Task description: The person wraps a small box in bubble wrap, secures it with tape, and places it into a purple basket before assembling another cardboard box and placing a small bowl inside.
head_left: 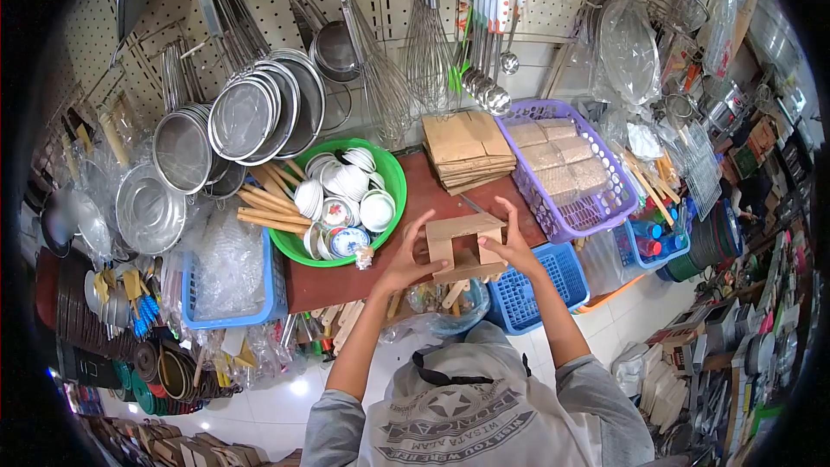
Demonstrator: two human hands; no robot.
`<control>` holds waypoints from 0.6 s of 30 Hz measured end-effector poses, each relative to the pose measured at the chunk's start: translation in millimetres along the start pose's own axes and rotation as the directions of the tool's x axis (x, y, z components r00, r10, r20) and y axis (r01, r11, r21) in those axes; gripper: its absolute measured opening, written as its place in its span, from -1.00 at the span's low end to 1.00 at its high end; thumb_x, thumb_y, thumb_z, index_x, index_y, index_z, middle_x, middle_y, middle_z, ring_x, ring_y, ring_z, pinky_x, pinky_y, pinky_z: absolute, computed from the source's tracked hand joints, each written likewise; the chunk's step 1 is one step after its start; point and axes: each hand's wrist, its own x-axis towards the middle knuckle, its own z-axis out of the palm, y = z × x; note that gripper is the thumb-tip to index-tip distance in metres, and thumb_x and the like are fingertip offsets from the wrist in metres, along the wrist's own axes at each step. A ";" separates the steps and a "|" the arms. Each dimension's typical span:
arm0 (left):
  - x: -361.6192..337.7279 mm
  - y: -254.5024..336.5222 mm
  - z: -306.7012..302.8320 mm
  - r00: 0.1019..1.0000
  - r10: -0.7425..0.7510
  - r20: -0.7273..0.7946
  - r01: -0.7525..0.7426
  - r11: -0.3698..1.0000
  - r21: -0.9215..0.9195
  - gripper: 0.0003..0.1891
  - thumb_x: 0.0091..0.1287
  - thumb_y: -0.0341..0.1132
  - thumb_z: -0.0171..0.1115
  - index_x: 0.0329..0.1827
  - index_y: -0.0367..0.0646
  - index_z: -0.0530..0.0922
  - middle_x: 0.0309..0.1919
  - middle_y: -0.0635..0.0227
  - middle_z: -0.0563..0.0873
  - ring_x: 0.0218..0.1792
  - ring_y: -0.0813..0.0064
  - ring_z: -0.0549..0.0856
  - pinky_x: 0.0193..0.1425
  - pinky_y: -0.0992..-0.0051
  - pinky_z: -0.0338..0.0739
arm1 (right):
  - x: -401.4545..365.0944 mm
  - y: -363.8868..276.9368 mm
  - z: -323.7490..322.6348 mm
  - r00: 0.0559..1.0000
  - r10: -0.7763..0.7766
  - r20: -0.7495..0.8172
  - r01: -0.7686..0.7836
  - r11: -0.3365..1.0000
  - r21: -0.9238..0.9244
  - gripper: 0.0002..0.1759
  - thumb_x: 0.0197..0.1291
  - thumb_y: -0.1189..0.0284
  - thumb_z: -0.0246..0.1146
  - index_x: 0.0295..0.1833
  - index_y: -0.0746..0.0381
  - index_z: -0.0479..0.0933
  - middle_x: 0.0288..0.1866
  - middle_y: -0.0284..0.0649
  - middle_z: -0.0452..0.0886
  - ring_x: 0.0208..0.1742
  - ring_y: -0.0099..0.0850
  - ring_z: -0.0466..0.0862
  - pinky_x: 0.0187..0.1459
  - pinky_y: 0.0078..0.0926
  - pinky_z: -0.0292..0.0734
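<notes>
A small brown cardboard box (464, 226) is held up between my two hands, above the front edge of the red-brown table. Its end faces me, with flaps folded outward and the hollow inside showing. My left hand (411, 259) grips the left side, thumb along the lower flap. On the right side, my right hand (512, 246) has its thumb near the flap and its fingers behind the panel. Beyond the box lies a stack of flat brown cardboard (467, 151). To its right, a purple basket (566, 229) contains several bubble-wrapped packages (562, 156).
A green basin (400, 186) with small white bowls and wooden-handled tools stands left. Blue baskets (233, 322) (529, 281) flank the table front. Strainers (246, 117), whisks (428, 60) and ladles (488, 91) hang from the pegboard. Plastic-wrapped goods and shelves crowd both sides.
</notes>
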 end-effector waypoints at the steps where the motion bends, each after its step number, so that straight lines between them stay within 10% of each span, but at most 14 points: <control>1: 4.8 -8.9 -3.2 0.998 0.050 0.027 -0.052 0.996 0.069 0.00 0.10 -0.52 0.56 0.58 0.09 0.14 0.38 0.28 0.34 0.45 0.33 0.35 0.49 0.32 0.38 | 0.8 -5.0 -3.4 0.995 0.056 0.078 -0.061 0.996 0.070 0.07 0.06 0.30 0.54 0.60 0.09 0.05 0.55 -0.03 0.14 0.55 -0.18 0.21 0.51 -0.18 0.16; 8: 22.4 -30.3 -6.5 0.968 0.241 0.072 -0.244 0.828 0.504 -0.08 -0.07 -0.46 0.62 0.43 0.01 0.32 0.32 0.24 0.38 0.43 0.14 0.35 0.54 0.22 0.28 | 23.0 12.2 -30.0 0.916 0.035 0.400 -0.087 0.990 0.111 0.15 -0.04 0.51 0.56 0.61 0.06 0.03 0.50 -0.13 0.30 0.49 -0.29 0.34 0.46 -0.26 0.29; 18: 52.4 -47.7 2.8 0.957 0.278 -0.087 -0.114 0.634 0.765 -0.08 0.00 -0.50 0.49 0.51 0.01 0.27 0.34 0.13 0.46 0.27 -0.03 0.43 0.44 0.14 0.27 | 66.8 43.2 -37.2 0.887 -0.013 0.461 0.154 0.950 -0.270 0.05 -0.07 0.50 0.54 0.55 0.12 0.15 0.49 0.01 0.34 0.50 -0.08 0.38 0.48 -0.23 0.30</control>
